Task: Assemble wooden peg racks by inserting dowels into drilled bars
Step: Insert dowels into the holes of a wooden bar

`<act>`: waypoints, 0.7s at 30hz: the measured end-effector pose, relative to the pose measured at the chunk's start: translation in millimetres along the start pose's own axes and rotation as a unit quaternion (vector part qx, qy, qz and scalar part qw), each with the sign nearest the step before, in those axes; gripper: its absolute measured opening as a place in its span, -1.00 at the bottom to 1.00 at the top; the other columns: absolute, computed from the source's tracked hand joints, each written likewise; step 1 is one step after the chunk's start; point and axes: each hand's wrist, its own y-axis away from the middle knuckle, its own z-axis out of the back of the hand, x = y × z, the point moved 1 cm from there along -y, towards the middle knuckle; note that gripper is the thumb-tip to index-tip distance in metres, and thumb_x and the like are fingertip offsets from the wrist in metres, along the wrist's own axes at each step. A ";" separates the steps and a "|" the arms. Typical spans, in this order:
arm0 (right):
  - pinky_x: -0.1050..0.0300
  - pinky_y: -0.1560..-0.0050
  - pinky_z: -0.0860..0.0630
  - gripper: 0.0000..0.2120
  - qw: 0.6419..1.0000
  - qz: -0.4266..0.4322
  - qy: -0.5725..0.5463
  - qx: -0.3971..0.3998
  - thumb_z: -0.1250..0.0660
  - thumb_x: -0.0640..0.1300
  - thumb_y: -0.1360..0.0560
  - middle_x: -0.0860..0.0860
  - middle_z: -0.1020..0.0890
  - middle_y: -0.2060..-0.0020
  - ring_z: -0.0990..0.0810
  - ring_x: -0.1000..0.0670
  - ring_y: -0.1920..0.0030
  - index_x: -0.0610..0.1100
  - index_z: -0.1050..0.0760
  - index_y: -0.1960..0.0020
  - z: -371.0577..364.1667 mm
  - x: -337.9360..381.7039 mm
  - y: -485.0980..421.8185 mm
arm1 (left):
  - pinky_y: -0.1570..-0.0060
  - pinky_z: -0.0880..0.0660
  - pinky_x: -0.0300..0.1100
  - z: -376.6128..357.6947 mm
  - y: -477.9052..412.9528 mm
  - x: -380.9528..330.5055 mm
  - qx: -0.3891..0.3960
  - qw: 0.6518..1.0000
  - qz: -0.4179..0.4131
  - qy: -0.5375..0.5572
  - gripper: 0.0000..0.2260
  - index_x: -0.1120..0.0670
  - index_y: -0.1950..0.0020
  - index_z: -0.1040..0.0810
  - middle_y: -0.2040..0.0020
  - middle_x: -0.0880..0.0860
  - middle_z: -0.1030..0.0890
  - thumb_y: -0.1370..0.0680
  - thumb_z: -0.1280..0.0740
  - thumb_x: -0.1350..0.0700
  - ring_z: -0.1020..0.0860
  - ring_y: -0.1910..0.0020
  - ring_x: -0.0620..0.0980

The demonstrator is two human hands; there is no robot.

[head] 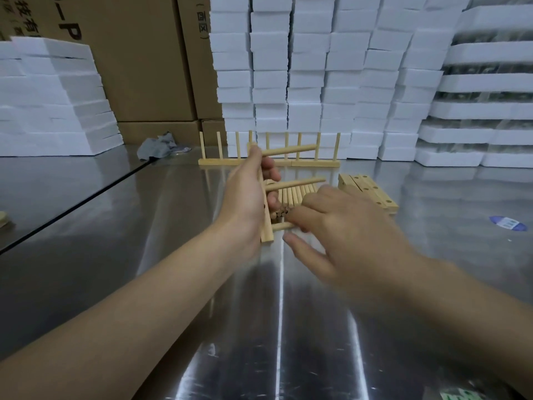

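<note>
My left hand (248,194) grips a drilled wooden bar (267,229) held upright over the steel table. Two dowels stick out of it to the right, an upper dowel (291,151) and a middle dowel (300,182). My right hand (334,229) is blurred and pinches a third dowel (282,226) at the bar's lower end. A pile of loose dowels (291,197) lies just behind the hands. Several drilled bars (372,192) lie stacked to the right of the pile.
Two finished peg racks (271,161) stand upright at the back of the steel table (144,255). White foam blocks (317,67) and cardboard boxes (138,67) wall off the rear. A grey rag (157,147) lies back left, a blue-white label (507,223) at right.
</note>
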 end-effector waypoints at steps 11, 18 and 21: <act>0.11 0.53 -0.36 -0.80 0.999 -0.030 0.019 -0.014 -0.55 -0.27 -0.41 0.01 -0.52 0.47 -0.41 -0.06 0.52 -0.11 -0.52 0.20 -26.4 4.8 -5.1 | 0.50 -0.32 -0.24 -9.9 12.2 10.2 -0.052 0.997 0.030 0.043 -0.60 0.02 0.20 -0.48 0.33 -0.05 -0.51 -0.74 -0.23 -0.17 -0.34 0.53 -0.11; -0.15 0.27 -0.55 -0.86 0.994 -0.017 -0.029 0.106 -0.33 -0.26 -0.45 -0.16 -0.60 0.33 -0.58 -0.28 0.28 -0.12 -0.42 0.24 -34.5 -1.7 -4.1 | 0.30 -0.28 -0.12 -16.4 26.1 22.1 -0.002 0.985 -0.124 -0.119 -0.63 0.06 0.08 -0.43 0.17 0.03 -0.44 -0.76 -0.16 -0.17 -0.33 0.33 -0.04; -0.18 0.11 -0.56 -0.94 0.978 0.000 -0.120 0.168 -0.34 -0.24 -0.49 -0.20 -0.68 0.17 -0.63 -0.27 0.11 -0.20 -0.59 0.14 -33.7 0.3 -4.2 | 0.22 -0.37 -0.07 -18.6 42.3 18.9 0.145 0.910 -0.313 -0.230 -0.72 0.00 0.04 -0.42 0.20 -0.08 -0.44 -0.74 -0.14 -0.15 -0.40 0.25 -0.09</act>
